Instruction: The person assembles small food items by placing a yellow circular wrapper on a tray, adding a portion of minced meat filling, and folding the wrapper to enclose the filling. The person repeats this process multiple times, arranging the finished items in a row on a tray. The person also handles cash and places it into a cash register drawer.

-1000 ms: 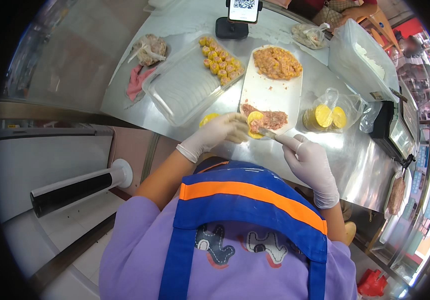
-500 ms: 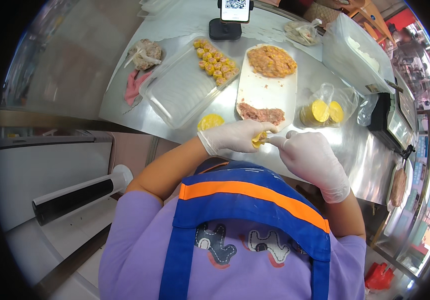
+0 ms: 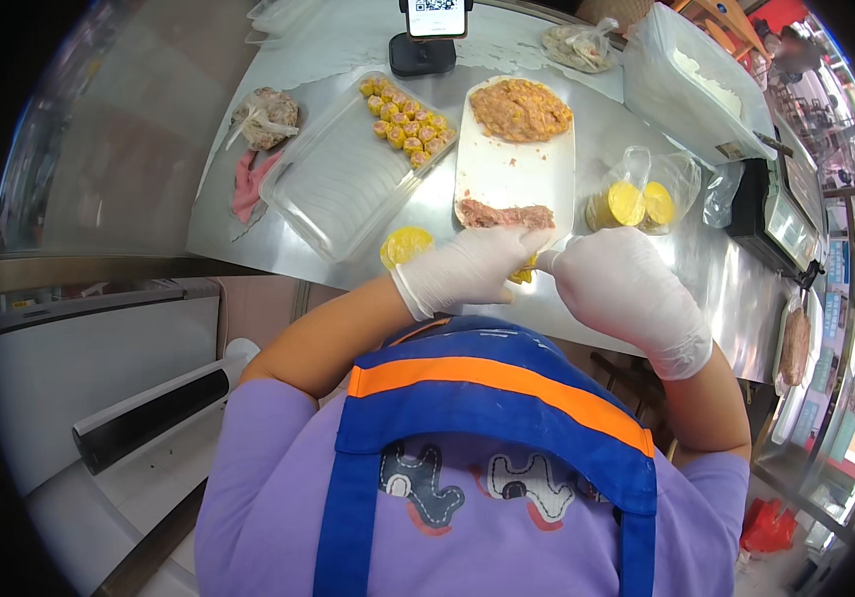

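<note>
In my gloved left hand sits a small yellow-wrapped dumpling, mostly covered by the fingers. My gloved right hand is closed like a fist beside it, a pale narrow tip meeting the dumpling; whether that is a tool or a finger is hidden. Just beyond the hands, a strip of pinkish minced meat lies on the near end of a white tray, with an orange-tinted mound of filling at its far end. Round yellow wrappers lie on the table by my left wrist.
Left of the white tray, a clear plastic container holds rows of yellow dumplings. Bagged yellow wrappers stand right, before a black scale and a tall clear bin. A phone on a stand, a pink cloth and a tied bag lie farther out.
The right hand has turned and come closer over the dumpling, hiding more of the narrow tip. The left hand still holds the dumpling. The whole view has shifted slightly.
</note>
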### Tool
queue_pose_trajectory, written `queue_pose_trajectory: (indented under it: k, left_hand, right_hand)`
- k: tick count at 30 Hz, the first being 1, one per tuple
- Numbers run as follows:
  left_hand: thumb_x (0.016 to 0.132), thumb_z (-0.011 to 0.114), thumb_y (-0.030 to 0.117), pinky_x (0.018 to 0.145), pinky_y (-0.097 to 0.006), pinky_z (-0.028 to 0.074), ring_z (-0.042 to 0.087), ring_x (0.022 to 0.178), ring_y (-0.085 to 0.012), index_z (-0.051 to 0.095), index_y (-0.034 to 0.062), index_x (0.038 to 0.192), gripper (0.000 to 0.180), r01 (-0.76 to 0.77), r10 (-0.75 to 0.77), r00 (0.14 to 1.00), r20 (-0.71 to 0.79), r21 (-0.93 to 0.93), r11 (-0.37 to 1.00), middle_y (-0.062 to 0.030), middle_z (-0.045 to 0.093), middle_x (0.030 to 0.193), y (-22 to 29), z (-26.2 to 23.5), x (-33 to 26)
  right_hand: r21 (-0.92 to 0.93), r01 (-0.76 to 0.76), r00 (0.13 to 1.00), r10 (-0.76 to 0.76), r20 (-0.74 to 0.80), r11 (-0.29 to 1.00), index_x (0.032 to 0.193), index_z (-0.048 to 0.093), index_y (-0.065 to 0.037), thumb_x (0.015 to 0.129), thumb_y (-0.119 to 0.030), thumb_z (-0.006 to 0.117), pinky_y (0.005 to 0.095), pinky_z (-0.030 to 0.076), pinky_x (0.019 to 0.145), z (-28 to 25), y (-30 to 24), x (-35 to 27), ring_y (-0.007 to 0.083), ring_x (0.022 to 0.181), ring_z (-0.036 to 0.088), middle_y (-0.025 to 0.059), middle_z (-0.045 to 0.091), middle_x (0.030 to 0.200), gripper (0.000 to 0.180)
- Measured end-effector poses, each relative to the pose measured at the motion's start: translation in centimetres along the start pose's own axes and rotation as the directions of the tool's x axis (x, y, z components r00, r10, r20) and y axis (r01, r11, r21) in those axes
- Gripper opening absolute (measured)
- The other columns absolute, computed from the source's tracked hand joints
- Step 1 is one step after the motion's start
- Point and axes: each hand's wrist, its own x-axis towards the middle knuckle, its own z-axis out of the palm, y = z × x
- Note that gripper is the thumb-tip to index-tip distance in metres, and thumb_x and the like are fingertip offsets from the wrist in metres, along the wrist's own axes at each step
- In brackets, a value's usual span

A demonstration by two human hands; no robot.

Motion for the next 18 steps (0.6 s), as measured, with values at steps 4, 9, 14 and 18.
queue_pose_trajectory:
  k: [4, 9, 14, 18]
  left_hand:
    - [0.085, 0.062, 0.013, 0.096, -0.040, 0.045, 0.055, 0.112, -0.0343, 0.053, 0.0032, 0.123, 0.040, 0.076, -0.071, 0.986, 0.150, -0.022, 0.997, -0.0212, 0.057, 0.120, 0.6, 0.0, 0.6]
    - [0.085, 0.060, 0.013, 0.091, -0.038, 0.046, 0.059, 0.104, -0.0333, 0.055, 0.0042, 0.118, 0.034, -0.107, 0.148, 0.987, 0.065, -0.417, 0.902, -0.0196, 0.062, 0.107, -2.7, 2.5, 1.1]
    - [0.085, 0.059, 0.013, 0.087, -0.038, 0.047, 0.060, 0.100, -0.0330, 0.058, 0.0021, 0.111, 0.028, -0.154, 0.164, 0.986, -0.013, -0.430, 0.890, -0.0186, 0.063, 0.106, -2.3, 3.5, 1.3]
    - [0.087, 0.061, 0.014, 0.087, -0.035, 0.047, 0.060, 0.100, -0.0256, 0.057, 0.0023, 0.113, 0.029, -0.019, 0.031, 0.999, 0.022, -0.392, 0.920, -0.0136, 0.064, 0.107, -3.1, 3.7, 1.5]
  right_hand:
    - [0.000, 0.035, 0.999, -0.035, 0.028, 0.999, 0.098, 0.067, -0.011, 0.081, -0.007, 0.053, 0.0395, 0.051, 0.059, -0.7, 0.2, 0.5, 0.0284, 0.067, 0.066, 0.0101, 0.064, 0.069, 0.022]
    - [-0.005, 0.046, 0.997, -0.046, 0.059, 0.999, 0.094, 0.062, -0.006, 0.079, -0.004, 0.054, 0.0387, 0.051, 0.058, -1.7, -0.4, 0.6, 0.0288, 0.068, 0.067, 0.0116, 0.064, 0.069, 0.017]
    - [0.010, 0.063, 0.997, -0.063, 0.049, 0.998, 0.093, 0.061, -0.005, 0.079, -0.004, 0.055, 0.0388, 0.050, 0.057, -0.8, -1.0, 0.8, 0.0283, 0.066, 0.067, 0.0120, 0.064, 0.068, 0.016]
    - [0.066, 0.005, 0.999, -0.003, -0.034, 0.998, 0.094, 0.061, -0.005, 0.078, -0.003, 0.054, 0.0399, 0.049, 0.058, -1.6, -1.0, -0.3, 0.0298, 0.070, 0.066, 0.0127, 0.064, 0.072, 0.017]
